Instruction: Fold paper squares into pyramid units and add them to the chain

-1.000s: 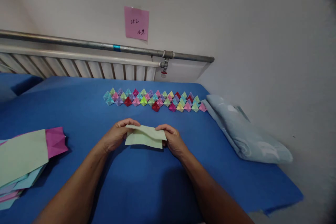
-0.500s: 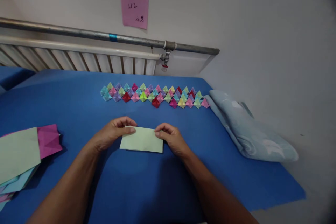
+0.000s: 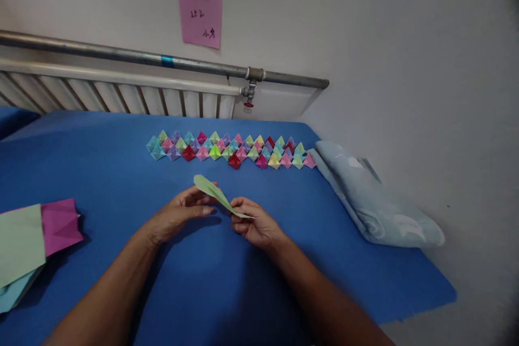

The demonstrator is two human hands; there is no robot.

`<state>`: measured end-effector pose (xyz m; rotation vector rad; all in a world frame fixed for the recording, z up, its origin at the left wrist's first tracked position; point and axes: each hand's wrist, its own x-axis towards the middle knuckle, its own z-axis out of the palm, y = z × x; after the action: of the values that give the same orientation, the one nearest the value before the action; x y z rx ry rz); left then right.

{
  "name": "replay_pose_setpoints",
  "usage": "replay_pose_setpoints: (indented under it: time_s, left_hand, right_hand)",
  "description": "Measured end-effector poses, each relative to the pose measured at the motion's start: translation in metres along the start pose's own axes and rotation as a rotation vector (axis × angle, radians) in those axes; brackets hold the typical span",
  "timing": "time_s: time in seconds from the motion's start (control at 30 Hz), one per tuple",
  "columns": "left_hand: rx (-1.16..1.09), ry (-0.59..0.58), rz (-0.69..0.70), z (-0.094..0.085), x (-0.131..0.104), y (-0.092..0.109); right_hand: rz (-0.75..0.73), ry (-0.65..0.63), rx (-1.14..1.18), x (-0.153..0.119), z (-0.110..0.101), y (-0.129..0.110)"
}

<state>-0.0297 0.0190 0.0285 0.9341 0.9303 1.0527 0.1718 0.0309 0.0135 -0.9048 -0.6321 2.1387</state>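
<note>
A pale green sheet of origami paper (image 3: 217,193) is tilted up above the blue surface, seen nearly edge-on and slightly bent. My right hand (image 3: 256,224) pinches its lower right end between thumb and fingers. Beside the paper's left part, my left hand (image 3: 184,213) is open, its thumb stretched out apart from the fingers. The paper partly hides those fingertips, so I cannot tell whether they touch it. Several rows of small folded paper pieces (image 3: 214,152) in many colours lie beyond the hands.
At the left lies a stack of coloured paper (image 3: 20,243) with a creased magenta sheet (image 3: 61,226). A folded light blue cloth (image 3: 377,200) rests on the right of the blue surface (image 3: 194,292). Behind are a radiator (image 3: 133,98), a metal pipe (image 3: 203,65) and a pink note (image 3: 200,16).
The green paper has turned from facing me to nearly edge-on, its left end raised. My left hand's thumb has come off it, while my right hand keeps hold. The view has shifted slightly right.
</note>
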Motion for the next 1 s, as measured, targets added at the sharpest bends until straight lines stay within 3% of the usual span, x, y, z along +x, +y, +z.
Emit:
replay_pose_setpoints:
  time_s: [0.17,0.3,0.37,0.5,0.57,0.63,0.87,1.0]
  left_hand:
    - [-0.046,0.095,0.018,0.007,0.005,-0.013]
    - [-0.129,0.194,-0.049,0.002,0.008,-0.009]
    - [-0.145,0.227,-0.094,0.002,0.008,-0.005]
    - [-0.148,0.259,-0.181,0.003,0.007,-0.001]
    - [-0.146,0.258,-0.196,0.003,0.006,-0.002]
    - [-0.143,0.247,-0.179,0.003,0.006,-0.004]
    - [-0.128,0.175,-0.090,0.001,0.005,-0.007]
    - [-0.101,0.159,-0.071,0.002,0.004,-0.007]
  right_hand:
    - [0.104,-0.044,0.050,0.000,0.000,0.006]
    - [0.096,0.007,-0.056,0.000,-0.001,0.004]
    - [-0.043,0.103,-0.150,0.000,-0.003,0.002]
    - [-0.481,0.302,-0.411,-0.007,-0.005,0.000]
    - [-0.657,0.340,-0.552,-0.012,-0.005,0.001]
    - [-0.735,0.344,-0.642,-0.015,-0.004,0.002]
    - [-0.454,0.314,-0.502,-0.007,0.000,0.004]
    - [-0.392,0.245,-0.439,-0.007,0.000,0.003]
